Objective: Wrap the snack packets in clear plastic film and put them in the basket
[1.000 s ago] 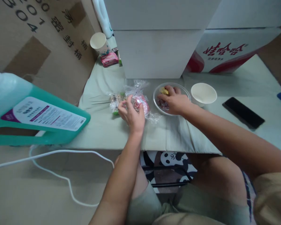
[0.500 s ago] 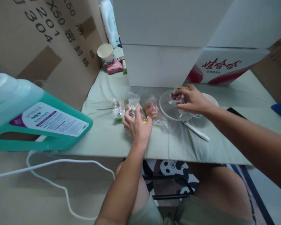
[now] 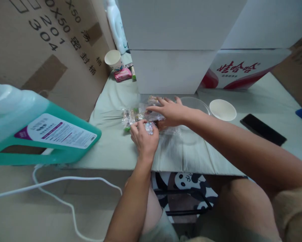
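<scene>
Just left of the frame's centre, left hand (image 3: 144, 137) low over the counter (image 3: 115, 149), with fingers bent and grip partly closed around a shiny wrapped packet (image 3: 149, 127); cannot tell how firmly held. Just right of it and higher in the frame, right hand (image 3: 171, 111) palm down, with grip wide and fingers spread over clear-wrapped packets (image 3: 154, 100); cannot tell about anything under the palm. To the left of both hands, near the middle of the frame, another clear-wrapped bundle (image 3: 129, 119) with green at its lower edge, and thin dark sticks (image 3: 113, 117) pointing left from it.

Right of centre, partly behind the right wrist, a clear bowl (image 3: 203, 103); just beside it, a pale paper bowl (image 3: 222, 110); farther right, a dark phone (image 3: 263, 129) lying flat.

At left of frame, a large bottle of green liquid (image 3: 75, 137), tilted in view. In the upper left, a paper cup (image 3: 113, 59) with a pink packet (image 3: 123, 74) just below, near a white bottle (image 3: 117, 27). Across the top, white boxes (image 3: 169, 72); at upper right, a carton with red lettering (image 3: 244, 72).
</scene>
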A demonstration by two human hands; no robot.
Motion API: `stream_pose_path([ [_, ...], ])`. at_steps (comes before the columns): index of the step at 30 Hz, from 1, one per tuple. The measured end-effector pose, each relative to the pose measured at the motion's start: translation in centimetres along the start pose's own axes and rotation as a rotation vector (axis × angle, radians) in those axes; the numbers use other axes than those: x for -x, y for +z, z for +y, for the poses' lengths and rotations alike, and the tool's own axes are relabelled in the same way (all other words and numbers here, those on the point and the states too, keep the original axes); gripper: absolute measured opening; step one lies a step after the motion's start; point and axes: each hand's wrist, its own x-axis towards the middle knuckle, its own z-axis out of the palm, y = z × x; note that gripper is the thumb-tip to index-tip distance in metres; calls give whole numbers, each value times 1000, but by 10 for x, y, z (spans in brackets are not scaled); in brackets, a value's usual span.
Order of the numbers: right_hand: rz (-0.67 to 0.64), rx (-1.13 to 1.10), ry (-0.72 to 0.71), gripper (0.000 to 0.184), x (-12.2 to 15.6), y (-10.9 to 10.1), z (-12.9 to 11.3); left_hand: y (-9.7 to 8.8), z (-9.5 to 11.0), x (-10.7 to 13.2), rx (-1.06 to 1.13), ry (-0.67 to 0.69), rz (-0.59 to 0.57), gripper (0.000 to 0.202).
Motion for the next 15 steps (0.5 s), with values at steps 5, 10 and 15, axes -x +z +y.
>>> stream_pose_path([
  [5, 408, -330, -174, 28, 94, 23, 31, 0, -4, -9, 63, 109, -30, 42],
  [10, 693, -491, 114, 8, 151, 89, 55, 15, -2, -27, 46, 146, -109, 74],
  [15, 711, -566, 85, 12, 155, 121, 56, 24, 0, -43, 12, 87, -122, 66],
])
